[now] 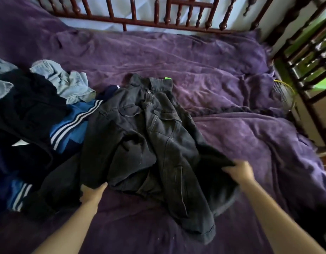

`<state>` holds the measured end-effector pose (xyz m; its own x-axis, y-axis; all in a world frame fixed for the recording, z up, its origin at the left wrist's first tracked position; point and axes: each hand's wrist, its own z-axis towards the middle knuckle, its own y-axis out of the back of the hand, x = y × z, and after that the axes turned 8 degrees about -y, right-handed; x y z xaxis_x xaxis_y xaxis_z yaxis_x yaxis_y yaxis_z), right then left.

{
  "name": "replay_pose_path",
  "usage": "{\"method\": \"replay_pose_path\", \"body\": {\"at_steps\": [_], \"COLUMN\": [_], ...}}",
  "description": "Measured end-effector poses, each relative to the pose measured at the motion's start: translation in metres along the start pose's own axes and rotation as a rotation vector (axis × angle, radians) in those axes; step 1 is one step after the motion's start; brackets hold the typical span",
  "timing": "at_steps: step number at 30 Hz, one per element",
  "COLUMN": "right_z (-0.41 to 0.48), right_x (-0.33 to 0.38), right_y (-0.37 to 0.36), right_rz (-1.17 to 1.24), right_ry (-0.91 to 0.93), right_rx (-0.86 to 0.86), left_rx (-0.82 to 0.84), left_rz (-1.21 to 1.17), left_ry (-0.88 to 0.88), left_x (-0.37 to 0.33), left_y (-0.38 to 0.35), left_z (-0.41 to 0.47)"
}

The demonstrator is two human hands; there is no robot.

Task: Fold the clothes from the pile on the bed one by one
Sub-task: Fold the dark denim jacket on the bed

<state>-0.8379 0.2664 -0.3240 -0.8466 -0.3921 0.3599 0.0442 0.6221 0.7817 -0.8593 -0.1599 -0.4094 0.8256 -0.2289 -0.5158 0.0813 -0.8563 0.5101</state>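
Clothes pile sits heaped at the left edge of the frame on a bed covered in purple, as a person works on one garment beside it. A dark jacket lies face up in the middle of the frame, collar toward the wooden headboard at the top, its front rumpled and one sleeve bunched across the body. The left hand, lower left of centre, pinches the jacket's near left edge, thumb over the cloth. The right hand, lower right of centre, grips a bunch of the jacket's right side, fingers curled into the fabric; it is slightly blurred. No folded garment shows anywhere in view. The jacket itself appears to be at the spreading-out stage, with no fold yet made. In the pile, touching the jacket's left side, are a blue top with white stripes, a pale denim piece and several dark items, so most of the job seems to lie ahead.
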Motion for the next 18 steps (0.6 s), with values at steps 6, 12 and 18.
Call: {"method": "replay_pose_path", "body": {"at_steps": [6, 12, 18], "right_z": [0.049, 0.016, -0.043], "right_x": [0.051, 0.019, -0.052], "right_y": [0.149, 0.013, -0.108], "right_rz": [0.191, -0.055, 0.054], "right_ry": [0.045, 0.085, -0.278], "right_rx": [-0.68, -0.197, 0.302], "left_rx": [-0.089, 0.081, -0.003], "left_rz": [0.503, 0.729, 0.95], "left_ry": [-0.166, -0.011, -0.132], "left_x": [-0.008, 0.014, 0.041], "left_y": [0.025, 0.058, 0.075], "left_z": [0.01, 0.029, 0.034]}}
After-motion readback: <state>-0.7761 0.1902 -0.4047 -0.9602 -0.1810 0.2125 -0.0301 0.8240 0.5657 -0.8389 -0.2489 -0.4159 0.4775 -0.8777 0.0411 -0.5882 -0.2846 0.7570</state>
